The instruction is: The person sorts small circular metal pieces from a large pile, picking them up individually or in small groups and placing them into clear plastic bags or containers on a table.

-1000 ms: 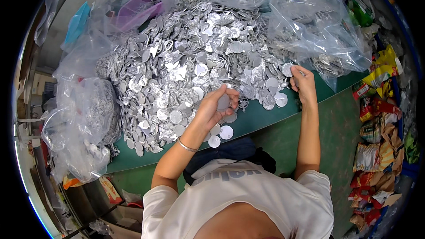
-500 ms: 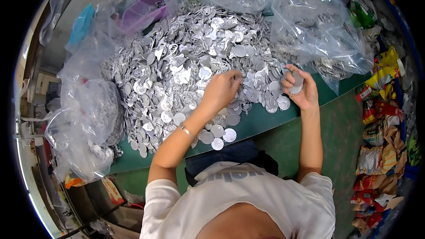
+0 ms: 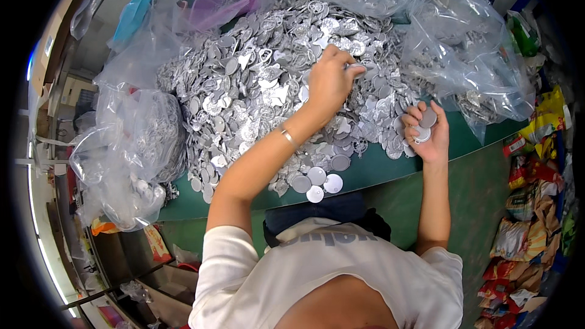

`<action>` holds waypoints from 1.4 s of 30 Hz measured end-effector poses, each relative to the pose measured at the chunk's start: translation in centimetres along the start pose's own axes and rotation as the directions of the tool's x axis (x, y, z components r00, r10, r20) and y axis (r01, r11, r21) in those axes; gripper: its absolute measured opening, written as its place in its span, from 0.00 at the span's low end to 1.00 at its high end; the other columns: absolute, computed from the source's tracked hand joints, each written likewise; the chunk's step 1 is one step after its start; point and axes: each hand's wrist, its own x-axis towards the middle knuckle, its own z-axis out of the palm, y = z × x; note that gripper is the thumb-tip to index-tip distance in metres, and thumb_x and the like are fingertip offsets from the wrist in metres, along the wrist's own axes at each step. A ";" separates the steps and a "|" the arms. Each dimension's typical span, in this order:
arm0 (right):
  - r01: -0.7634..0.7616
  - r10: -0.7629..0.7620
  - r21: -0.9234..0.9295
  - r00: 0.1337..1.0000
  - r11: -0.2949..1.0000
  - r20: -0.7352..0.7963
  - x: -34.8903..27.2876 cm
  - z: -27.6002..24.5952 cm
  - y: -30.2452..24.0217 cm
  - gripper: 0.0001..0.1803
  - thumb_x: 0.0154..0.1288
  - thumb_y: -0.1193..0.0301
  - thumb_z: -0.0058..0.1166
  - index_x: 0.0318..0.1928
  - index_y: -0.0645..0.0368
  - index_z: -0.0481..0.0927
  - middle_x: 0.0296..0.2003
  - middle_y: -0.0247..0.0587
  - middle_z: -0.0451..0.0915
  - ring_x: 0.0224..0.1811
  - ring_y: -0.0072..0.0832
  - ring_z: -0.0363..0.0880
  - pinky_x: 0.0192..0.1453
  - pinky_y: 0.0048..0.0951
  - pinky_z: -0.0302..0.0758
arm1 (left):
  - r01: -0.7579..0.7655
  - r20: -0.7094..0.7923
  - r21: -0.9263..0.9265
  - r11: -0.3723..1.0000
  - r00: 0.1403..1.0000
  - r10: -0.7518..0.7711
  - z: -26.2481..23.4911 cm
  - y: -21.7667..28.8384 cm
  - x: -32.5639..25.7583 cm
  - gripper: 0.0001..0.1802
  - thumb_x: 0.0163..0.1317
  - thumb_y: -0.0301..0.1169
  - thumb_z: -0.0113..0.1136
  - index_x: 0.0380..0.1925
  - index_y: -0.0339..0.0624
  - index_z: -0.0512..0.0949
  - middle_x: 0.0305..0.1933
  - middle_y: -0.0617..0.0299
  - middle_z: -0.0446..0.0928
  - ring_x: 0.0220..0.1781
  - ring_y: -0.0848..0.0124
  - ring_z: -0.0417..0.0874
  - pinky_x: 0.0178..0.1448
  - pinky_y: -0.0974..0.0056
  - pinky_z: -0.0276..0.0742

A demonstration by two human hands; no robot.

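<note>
Right hand (image 3: 434, 141) curls around flat round grey metal discs (image 3: 428, 117), right of the green tabletop (image 3: 378, 166)'s heap of silver-grey metal pieces (image 3: 259, 82); left hand (image 3: 329, 84) narrows over its far middle, catch impossible to tell. Discs look light, stiff, probably slippery: pinch those rims!

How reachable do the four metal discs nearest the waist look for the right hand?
Probably yes: the left forearm is clear of the four metal discs, though the right hand already holds other discs.
</note>
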 end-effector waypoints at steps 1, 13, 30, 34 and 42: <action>0.025 -0.026 -0.016 0.999 1.000 -0.024 -0.1 0.3 0.3 0.13 0.64 0.60 0.44 0.29 0.56 0.66 0.27 0.33 0.62 0.29 0.26 0.60 0.25 0.23 0.62 | 0.054 -0.059 -0.119 0.991 0.996 -0.062 -0.9 -0.4 -0.7 0.09 0.49 0.30 0.65 0.21 0.36 0.77 0.29 0.55 0.75 0.30 0.63 0.77 0.32 0.62 0.72; -0.005 -0.251 -0.978 0.966 0.210 -0.059 -1.2 3.1 4.2 0.10 0.64 0.67 0.51 0.33 0.62 0.77 0.18 0.25 0.66 0.17 0.11 0.57 0.20 0.16 0.54 | 0.548 0.520 -0.822 -0.157 0.608 -0.599 -8.3 -2.4 -9.0 0.07 0.61 0.32 0.53 0.32 0.40 0.74 0.30 0.61 0.76 0.33 0.70 0.79 0.26 0.73 0.69; 0.245 -0.291 -0.955 0.913 -0.168 0.286 -1.9 -2.1 11.0 0.08 0.52 0.77 0.57 0.29 0.61 0.69 0.28 0.39 0.75 0.23 0.27 0.72 0.21 0.25 0.66 | 0.327 0.215 -0.014 0.945 0.924 -0.317 -6.3 1.3 -17.3 0.13 0.49 0.24 0.62 0.38 0.42 0.78 0.32 0.59 0.72 0.30 0.62 0.77 0.32 0.64 0.72; 0.073 -0.134 -0.445 0.985 0.892 -0.106 -3.7 -1.1 8.8 0.05 0.57 0.73 0.48 0.33 0.56 0.66 0.36 0.50 0.74 0.30 0.32 0.73 0.14 0.18 0.62 | 0.022 0.288 0.130 0.991 0.956 -0.059 -4.4 1.7 -15.7 0.13 0.48 0.27 0.62 0.36 0.48 0.79 0.37 0.62 0.72 0.33 0.63 0.78 0.29 0.62 0.73; 0.085 -0.097 -0.252 0.995 0.964 -0.038 -3.9 -1.0 8.8 0.04 0.58 0.71 0.44 0.33 0.57 0.65 0.31 0.42 0.67 0.31 0.31 0.67 0.14 0.21 0.65 | -0.217 0.386 0.096 0.972 0.908 0.164 -4.1 0.0 -14.2 0.13 0.47 0.25 0.60 0.36 0.46 0.78 0.37 0.62 0.71 0.35 0.64 0.76 0.29 0.63 0.73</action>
